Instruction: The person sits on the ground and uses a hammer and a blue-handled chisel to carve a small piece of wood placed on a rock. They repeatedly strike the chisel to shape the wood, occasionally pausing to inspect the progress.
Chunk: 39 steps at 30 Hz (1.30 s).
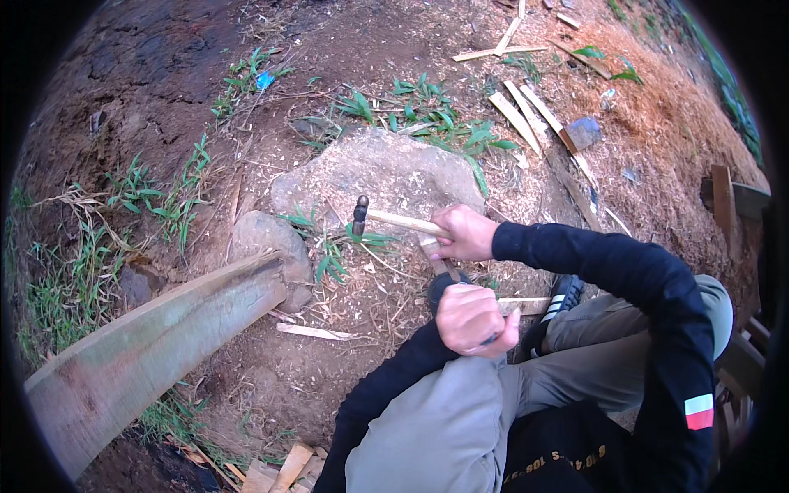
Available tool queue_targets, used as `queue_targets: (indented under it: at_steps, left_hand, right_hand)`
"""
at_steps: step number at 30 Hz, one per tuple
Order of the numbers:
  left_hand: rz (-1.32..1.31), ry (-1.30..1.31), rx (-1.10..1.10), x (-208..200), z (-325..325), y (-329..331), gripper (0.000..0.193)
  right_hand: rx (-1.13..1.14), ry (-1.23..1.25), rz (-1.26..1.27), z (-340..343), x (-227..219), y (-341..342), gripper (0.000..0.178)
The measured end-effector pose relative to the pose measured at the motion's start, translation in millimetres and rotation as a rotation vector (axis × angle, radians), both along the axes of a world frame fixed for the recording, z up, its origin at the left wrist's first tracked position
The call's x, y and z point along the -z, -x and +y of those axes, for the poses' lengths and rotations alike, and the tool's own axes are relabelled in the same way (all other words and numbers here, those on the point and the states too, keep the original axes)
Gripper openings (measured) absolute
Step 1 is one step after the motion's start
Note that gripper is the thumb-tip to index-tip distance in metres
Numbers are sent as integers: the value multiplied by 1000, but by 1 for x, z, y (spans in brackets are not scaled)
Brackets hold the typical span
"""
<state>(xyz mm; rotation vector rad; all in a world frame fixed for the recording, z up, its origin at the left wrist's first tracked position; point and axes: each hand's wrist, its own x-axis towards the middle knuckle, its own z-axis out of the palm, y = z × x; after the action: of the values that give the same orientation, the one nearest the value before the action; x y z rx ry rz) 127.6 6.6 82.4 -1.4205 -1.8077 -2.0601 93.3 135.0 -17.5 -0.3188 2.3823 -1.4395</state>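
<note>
Hammer (403, 220) with dark metal head and pale wooden handle is raised above the ground, in the middle of the scene, its head pointing to the left. The right hand (467, 233) holds it near the handle's end, the fingers wrapped around the wood. Nearer to the person, the left hand (470, 319) is curled, its fingers bent inward; I cannot tell surely what they grip. Between the two hands I see a short piece of wood (433, 252), partly hidden. To the right of the left hand a pale wooden strip (526, 306) reaches toward a black shoe (561, 304) with white stripes. Beyond the hammer lies a broad flat stone (378, 172). On the left, a thick plank (164, 337) slants toward a smaller stone (271, 240). Farther to the right are scattered thin boards (515, 123) and reddish sawdust (670, 135).
</note>
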Motion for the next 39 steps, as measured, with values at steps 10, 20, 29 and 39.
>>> queue_targets:
  at_steps: [10, 20, 29, 39]
  left_hand:
    - [213, 72, 293, 9, 11, -22, 31]
    - [-454, -179, -96, -83, -29, 65, 27]
    - [-472, 1143, -562, -30, -64, 129, 31]
    - [-450, 637, -800, -7, -40, 98, 22]
  right_hand:
    - [64, -77, -147, -6, -10, 13, 41]
    - [172, -39, -233, 14, 1, 19, 42]
    - [483, 162, -136, -18, -2, 17, 38]
    - [985, 843, -141, 2, -104, 89, 38]
